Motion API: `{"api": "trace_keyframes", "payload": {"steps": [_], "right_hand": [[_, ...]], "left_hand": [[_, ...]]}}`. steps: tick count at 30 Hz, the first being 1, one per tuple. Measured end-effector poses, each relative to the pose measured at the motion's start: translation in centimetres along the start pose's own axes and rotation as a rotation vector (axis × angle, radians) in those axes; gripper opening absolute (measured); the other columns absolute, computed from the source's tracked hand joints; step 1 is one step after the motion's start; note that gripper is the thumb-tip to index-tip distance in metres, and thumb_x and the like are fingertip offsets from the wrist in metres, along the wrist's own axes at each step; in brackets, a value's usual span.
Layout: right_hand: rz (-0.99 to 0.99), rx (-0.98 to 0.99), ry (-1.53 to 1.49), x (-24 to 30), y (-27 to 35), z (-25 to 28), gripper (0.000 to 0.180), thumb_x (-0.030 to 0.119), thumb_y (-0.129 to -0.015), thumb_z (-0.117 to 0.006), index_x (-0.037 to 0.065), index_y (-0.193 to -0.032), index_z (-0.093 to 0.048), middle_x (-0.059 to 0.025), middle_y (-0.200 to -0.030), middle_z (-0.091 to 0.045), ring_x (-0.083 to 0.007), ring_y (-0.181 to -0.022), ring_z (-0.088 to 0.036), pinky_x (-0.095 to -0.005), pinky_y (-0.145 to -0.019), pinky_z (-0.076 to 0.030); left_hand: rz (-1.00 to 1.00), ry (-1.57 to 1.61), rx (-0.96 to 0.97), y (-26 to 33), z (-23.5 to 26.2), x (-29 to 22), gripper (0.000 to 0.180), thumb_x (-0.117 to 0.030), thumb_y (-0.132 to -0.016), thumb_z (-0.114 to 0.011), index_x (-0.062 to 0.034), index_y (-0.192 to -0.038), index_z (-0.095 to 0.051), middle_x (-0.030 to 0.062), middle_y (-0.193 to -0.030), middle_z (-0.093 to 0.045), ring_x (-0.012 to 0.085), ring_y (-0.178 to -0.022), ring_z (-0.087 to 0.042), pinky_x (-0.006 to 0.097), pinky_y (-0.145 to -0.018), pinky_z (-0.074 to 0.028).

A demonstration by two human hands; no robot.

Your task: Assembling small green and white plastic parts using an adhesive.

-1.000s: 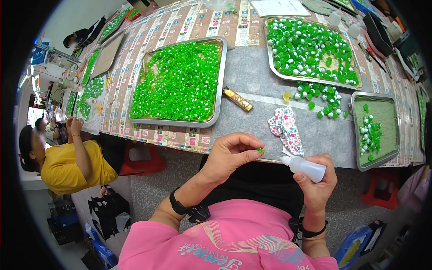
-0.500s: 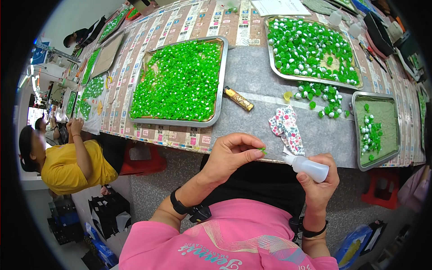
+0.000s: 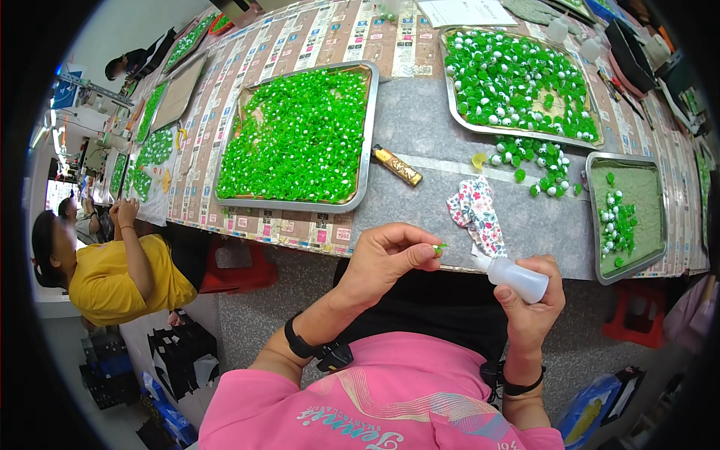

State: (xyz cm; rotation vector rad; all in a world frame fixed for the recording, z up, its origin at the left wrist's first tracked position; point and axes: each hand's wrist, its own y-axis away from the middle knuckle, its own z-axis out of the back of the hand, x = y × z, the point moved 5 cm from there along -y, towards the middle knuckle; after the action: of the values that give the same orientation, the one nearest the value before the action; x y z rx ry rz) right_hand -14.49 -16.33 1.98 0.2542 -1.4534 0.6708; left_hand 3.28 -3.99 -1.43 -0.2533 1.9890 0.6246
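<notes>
My left hand (image 3: 388,259) pinches a tiny green piece (image 3: 439,247) between thumb and fingertips, just below the table's front edge. My right hand (image 3: 531,304) grips a small white squeeze bottle (image 3: 514,275), its nozzle pointing left toward the green piece. A flowered cloth (image 3: 475,214) lies on the table edge right above both hands. Straight ahead stands a metal tray (image 3: 369,142) heaped with small green pieces.
A second tray (image 3: 450,105) of green and white pieces sits at the back right, loose ones spilled in front. A smaller tray (image 3: 660,247) holds a few at the right. A gold lighter-like object (image 3: 397,165) lies between trays. A person in yellow (image 3: 112,270) sits at the left.
Both hands have stayed nearly still; the bottle's nozzle remains close to the green piece in my left fingers.
</notes>
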Motion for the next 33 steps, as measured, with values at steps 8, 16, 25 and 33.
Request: {"api": "trace_keyframes", "payload": {"steps": [8,16,25,33], "right_hand": [[0.006,-0.001,0.0,0.12,-0.05,-0.11,0.038,0.022,-0.067,-0.082,0.004,-0.092,-0.059,-0.0023,-0.082,-0.052,-0.0115,-0.073,-0.05,-0.0236,-0.064,-0.041],[0.007,0.014,0.009,-0.07,-0.11,-0.3,0.038,0.021,-0.066,-0.082,0.004,-0.092,-0.06,-0.0025,-0.081,-0.052,-0.0116,-0.071,-0.05,-0.0239,-0.063,-0.041],[0.02,-0.009,-0.006,0.36,-0.06,-0.14,0.039,0.021,-0.067,-0.082,0.004,-0.092,-0.059,-0.0032,-0.082,-0.054,-0.0122,-0.073,-0.051,-0.0242,-0.064,-0.041],[0.02,0.03,0.008,0.44,-0.12,-0.38,0.037,0.021,-0.067,-0.082,0.004,-0.09,-0.06,-0.0026,-0.081,-0.054,-0.0119,-0.071,-0.05,-0.0241,-0.063,-0.04]], "left_hand": [[-0.007,0.01,0.003,-0.03,0.06,0.11,0.018,-0.011,-0.087,-0.062,0.0036,-0.097,-0.062,0.0113,-0.089,-0.065,0.0174,-0.079,-0.065,0.029,-0.073,-0.055],[-0.005,0.002,0.002,-0.05,0.02,0.06,0.018,-0.011,-0.087,-0.062,0.0041,-0.097,-0.062,0.0115,-0.089,-0.065,0.0173,-0.078,-0.065,0.029,-0.073,-0.055],[-0.001,0.005,0.011,-0.07,0.0,0.03,0.017,-0.007,-0.086,-0.062,0.0044,-0.098,-0.062,0.0116,-0.091,-0.064,0.0171,-0.081,-0.064,0.029,-0.075,-0.054],[-0.013,-0.002,0.009,-0.1,0.01,0.08,0.016,-0.004,-0.085,-0.062,0.0045,-0.098,-0.061,0.0121,-0.092,-0.064,0.0181,-0.082,-0.064,0.03,-0.076,-0.054]]}}
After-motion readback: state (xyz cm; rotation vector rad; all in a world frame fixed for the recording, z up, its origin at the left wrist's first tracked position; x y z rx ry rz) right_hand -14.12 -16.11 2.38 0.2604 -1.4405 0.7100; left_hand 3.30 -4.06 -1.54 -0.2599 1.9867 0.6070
